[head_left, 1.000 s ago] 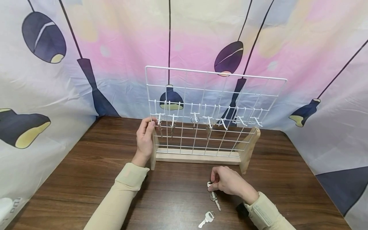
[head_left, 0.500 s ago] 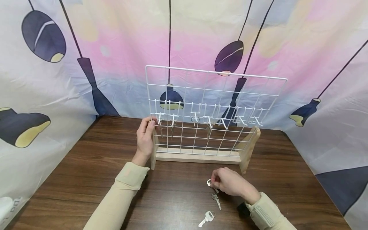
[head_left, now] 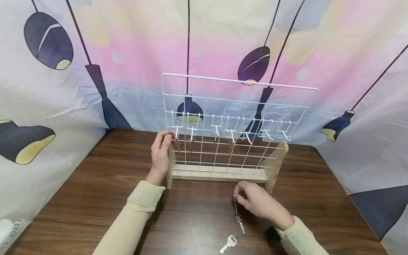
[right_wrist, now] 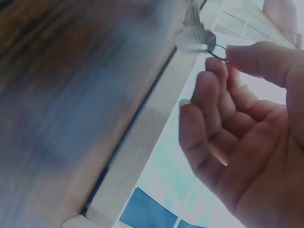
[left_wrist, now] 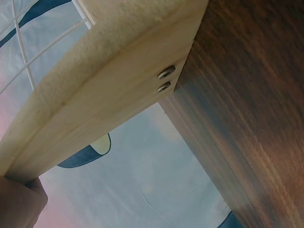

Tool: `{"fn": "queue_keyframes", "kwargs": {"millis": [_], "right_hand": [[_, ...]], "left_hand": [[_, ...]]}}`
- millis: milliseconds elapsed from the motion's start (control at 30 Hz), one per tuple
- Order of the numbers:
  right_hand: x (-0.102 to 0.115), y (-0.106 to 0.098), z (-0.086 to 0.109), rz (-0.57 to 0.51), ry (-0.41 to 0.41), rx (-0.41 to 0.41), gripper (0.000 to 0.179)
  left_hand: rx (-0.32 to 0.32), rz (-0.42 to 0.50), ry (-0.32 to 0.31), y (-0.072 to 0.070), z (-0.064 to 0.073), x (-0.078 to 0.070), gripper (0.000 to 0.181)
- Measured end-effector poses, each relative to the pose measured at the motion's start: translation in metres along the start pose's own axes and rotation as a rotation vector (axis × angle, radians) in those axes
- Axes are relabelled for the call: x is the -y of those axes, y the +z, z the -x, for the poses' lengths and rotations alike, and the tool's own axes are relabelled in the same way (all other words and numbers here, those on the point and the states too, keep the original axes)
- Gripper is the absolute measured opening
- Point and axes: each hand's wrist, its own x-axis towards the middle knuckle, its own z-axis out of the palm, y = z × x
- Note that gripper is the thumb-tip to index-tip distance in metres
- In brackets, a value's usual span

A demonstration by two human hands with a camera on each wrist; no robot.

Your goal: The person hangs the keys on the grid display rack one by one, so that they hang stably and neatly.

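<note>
My left hand (head_left: 160, 154) grips the left upright of a white wire grid rack (head_left: 220, 166) with wooden ends. That wooden end piece (left_wrist: 118, 85) fills much of the left wrist view, with a bit of the hand below it. Low in front of the rack, my right hand (head_left: 255, 200) pinches a small metal ring between thumb and forefinger; a silver key (right_wrist: 194, 38) hangs from it, seen edge-on from the head. Just under it another key with a ring (head_left: 239, 223) lies on the table. A third key (head_left: 229, 243) lies nearer, its ring attached.
White hooks line the grid. Several on the left carry keys, such as the hanging key (head_left: 231, 146); on the right, a bare hook (head_left: 267, 134) juts out. Patterned cloth (head_left: 127, 42) surrounds the brown table (head_left: 95, 198). A white object (head_left: 6, 230) sits at far left.
My right hand has shifted its hold on the key from its head to its ring, lifting it so the key now hangs down. The left hand stays on the rack.
</note>
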Motion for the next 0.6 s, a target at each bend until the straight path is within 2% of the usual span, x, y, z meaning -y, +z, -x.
{"fn": "queue_keyframes", "kwargs": {"millis": [133, 200, 367, 500, 600], "right_hand": [[0.000, -0.006, -0.001, -0.102, -0.037, -0.075, 0.014], [0.001, -0.010, -0.001, -0.155, -0.059, -0.137, 0.015], [0.007, -0.016, -0.002, -0.231, -0.090, -0.370, 0.017], [0.012, -0.022, -0.005, -0.288, -0.060, -0.547, 0.009], [0.017, -0.027, -0.008, -0.350, -0.040, -0.642, 0.004]], "left_hand": [[-0.005, -0.012, -0.002, 0.000, 0.000, -0.001, 0.017], [-0.002, -0.011, -0.005, 0.001, 0.000, -0.002, 0.018], [0.003, -0.025, -0.001, 0.001, 0.000, -0.003, 0.024], [0.002, -0.018, 0.003, 0.001, 0.000, -0.002, 0.019], [0.002, -0.004, 0.007, 0.000, 0.000, -0.002, 0.018]]}}
